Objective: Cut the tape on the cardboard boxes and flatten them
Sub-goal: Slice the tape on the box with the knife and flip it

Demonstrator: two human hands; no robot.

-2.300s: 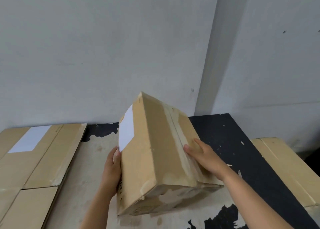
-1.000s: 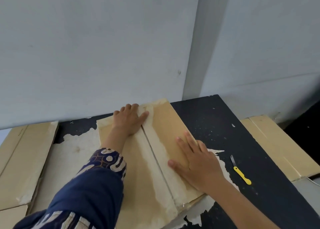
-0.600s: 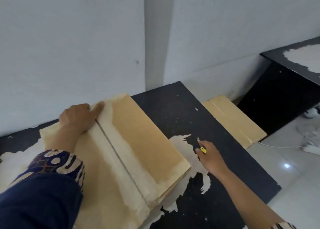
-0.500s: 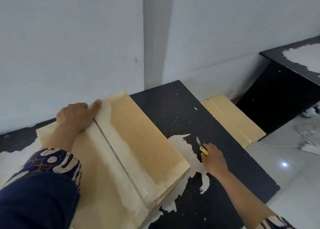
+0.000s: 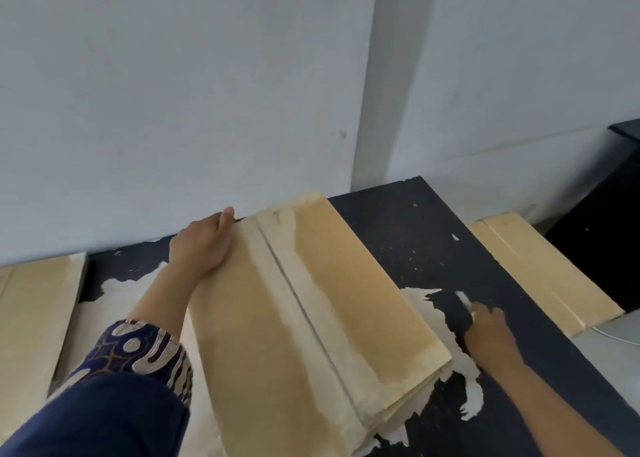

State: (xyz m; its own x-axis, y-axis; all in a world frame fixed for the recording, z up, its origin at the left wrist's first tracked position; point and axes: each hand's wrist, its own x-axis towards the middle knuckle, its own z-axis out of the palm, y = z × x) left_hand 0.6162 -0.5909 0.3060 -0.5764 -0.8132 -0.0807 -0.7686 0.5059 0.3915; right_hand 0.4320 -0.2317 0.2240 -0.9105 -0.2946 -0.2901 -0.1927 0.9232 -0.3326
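Observation:
A flattened cardboard box (image 5: 322, 304) lies on the black table (image 5: 408, 235), with a taped seam running down its middle. My left hand (image 5: 202, 245) rests on the box's far left corner, fingers curled over its far edge. To the right of the box, my right hand (image 5: 486, 328) grips a small yellow cutter (image 5: 465, 302) on the table top. Its blade sticks out past my fingers toward the wall. Most of the yellow handle is hidden in my hand.
Flattened cardboard (image 5: 31, 321) lies at the table's left end. Another flat cardboard piece (image 5: 540, 269) lies beyond the table's right edge, with a white cable (image 5: 609, 332) beside it. A dark cabinet (image 5: 609, 221) stands at the far right. The wall runs close behind the table.
The upright box was laid down and pressed flat by both hands. My right hand then left it, reached right and took hold of the yellow cutter. My left hand stayed on the far corner.

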